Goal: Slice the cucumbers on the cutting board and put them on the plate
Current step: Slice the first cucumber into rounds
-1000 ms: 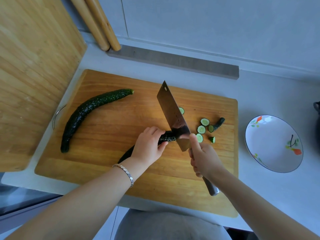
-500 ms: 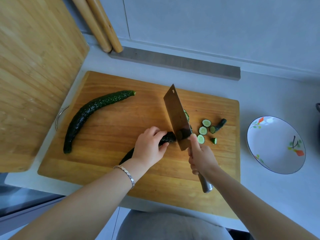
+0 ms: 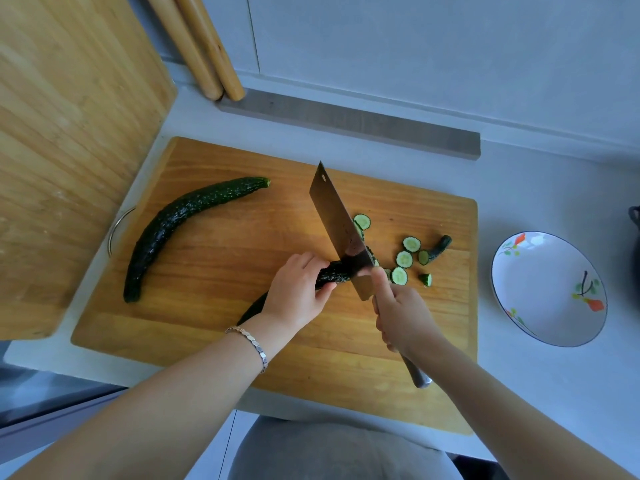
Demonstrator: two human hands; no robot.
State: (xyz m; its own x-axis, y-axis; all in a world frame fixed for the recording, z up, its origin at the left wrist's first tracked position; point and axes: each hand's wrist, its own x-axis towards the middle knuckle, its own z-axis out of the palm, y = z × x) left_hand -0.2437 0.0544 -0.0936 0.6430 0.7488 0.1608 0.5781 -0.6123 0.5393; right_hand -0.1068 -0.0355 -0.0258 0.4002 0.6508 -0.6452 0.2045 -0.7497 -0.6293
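A wooden cutting board (image 3: 214, 320) lies on the grey counter. My left hand (image 3: 298, 294) grips a dark green cucumber (image 3: 332, 276) near its cut end. My right hand (image 3: 403, 315) holds the handle of a cleaver (image 3: 337, 221), whose blade stands on the cucumber just right of my left fingers. Several round slices (image 3: 404, 259) and the cut-off stem tip (image 3: 439, 247) lie right of the blade. A second, whole cucumber (image 3: 173, 225) lies curved at the board's left. The white painted plate (image 3: 549, 289) sits right of the board with nothing on it.
A large wooden board (image 3: 69, 133) leans at the left, over the counter's edge. Two wooden rolling pins (image 3: 201, 50) lean against the back wall beside a grey strip (image 3: 346, 123). A dark object (image 3: 634, 237) shows at the far right edge.
The cleaver rose slightly, then came down again on the cucumber a little further left. One more slice lies by the blade. My left hand stayed on the cucumber.
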